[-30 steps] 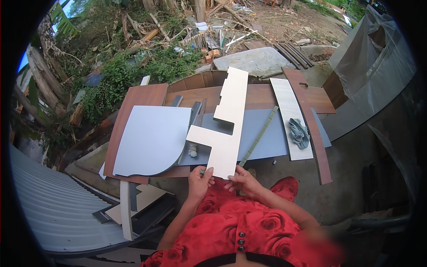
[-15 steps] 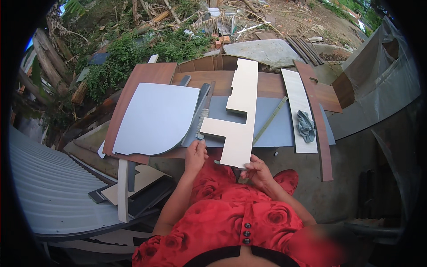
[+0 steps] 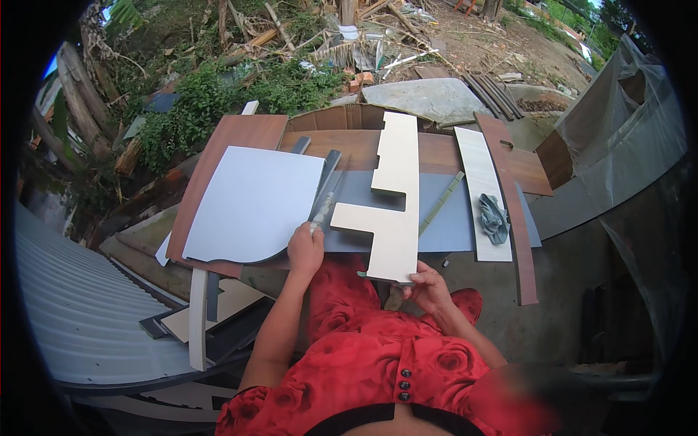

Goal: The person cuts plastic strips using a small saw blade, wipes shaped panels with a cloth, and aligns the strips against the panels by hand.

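My left hand (image 3: 305, 251) is closed around the near end of a long thin tool with a pale wrapped grip (image 3: 321, 211). The tool's narrow dark end points away from me; its exact kind is unclear. My right hand (image 3: 427, 285) pinches the near edge of a cream board with notches cut into it (image 3: 396, 240), thumb on top and fingers partly hidden underneath. That board reaches away from me over the work table. Left of the tool lies a pale blue-white panel (image 3: 251, 203) with one curved corner.
Brown wooden boards (image 3: 218, 174) and a grey-blue sheet (image 3: 443, 218) cover the table. A greenish measuring strip (image 3: 441, 203) lies right of the notched board. Farther right, a crumpled grey cloth (image 3: 493, 218) rests on a white board (image 3: 476, 160). Offcuts (image 3: 218, 309) are stacked at lower left.
My left hand has moved slightly left and closed round the tool's wrapped grip, where before only its fingertips touched the end. The notched board and my right hand have shifted slightly.
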{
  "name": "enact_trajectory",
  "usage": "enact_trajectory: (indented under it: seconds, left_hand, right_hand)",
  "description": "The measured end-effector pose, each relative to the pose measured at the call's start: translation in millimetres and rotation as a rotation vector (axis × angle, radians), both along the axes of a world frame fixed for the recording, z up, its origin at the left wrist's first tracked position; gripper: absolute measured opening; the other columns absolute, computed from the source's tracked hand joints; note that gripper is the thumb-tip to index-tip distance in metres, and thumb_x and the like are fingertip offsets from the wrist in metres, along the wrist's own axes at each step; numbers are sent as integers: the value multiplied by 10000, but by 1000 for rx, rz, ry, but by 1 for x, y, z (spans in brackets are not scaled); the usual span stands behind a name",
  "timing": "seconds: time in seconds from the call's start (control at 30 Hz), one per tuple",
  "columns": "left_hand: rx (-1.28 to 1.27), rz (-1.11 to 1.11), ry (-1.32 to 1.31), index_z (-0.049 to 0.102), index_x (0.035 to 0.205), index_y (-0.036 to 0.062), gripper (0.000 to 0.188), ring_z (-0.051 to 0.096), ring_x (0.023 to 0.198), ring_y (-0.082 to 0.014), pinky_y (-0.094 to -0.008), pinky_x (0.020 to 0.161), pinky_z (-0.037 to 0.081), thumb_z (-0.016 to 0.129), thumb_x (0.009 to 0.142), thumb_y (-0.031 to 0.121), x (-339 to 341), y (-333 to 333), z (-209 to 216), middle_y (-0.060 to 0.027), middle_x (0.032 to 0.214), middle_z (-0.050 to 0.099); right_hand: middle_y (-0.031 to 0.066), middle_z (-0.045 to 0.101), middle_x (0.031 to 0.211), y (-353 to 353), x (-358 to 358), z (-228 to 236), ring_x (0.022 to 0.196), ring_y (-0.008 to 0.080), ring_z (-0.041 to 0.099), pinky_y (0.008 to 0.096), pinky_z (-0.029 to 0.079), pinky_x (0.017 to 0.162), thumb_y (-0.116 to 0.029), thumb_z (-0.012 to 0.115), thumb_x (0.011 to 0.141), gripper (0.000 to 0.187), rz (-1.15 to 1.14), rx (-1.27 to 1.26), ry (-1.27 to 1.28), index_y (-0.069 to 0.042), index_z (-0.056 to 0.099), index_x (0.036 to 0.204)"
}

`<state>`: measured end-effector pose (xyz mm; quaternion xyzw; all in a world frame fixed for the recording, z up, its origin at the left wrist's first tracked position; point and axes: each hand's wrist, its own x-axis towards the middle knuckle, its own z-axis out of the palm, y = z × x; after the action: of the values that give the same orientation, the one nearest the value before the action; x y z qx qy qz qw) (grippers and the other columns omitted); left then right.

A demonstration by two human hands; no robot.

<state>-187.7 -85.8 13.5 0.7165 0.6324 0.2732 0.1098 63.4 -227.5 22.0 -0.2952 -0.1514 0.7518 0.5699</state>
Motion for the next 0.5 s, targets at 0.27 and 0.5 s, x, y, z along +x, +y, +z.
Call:
enact_trajectory:
  seconds: [0.27,0.5]
  left_hand:
    - [-220,187,-986,545,924,10,215,475,445,-65,-188,348,335,448,902,201,-55,-67,40,-6,666,504]
    - [-473,-65,-1515,527,1095,-39,351,542,546,-137,-249,437,422,452,883,231,-53,-86,50,-41,755,544]
  right_hand:
    - [121,614,959,16,-19,-13,664,192,640,296,538,577,-35,564,800,321,129,-4,31,-5,497,1112]
    - [86,618,979,26,-54,-40,685,174,640,264,501,553,-95,592,830,300,270,-210,-126,-63,495,1111]
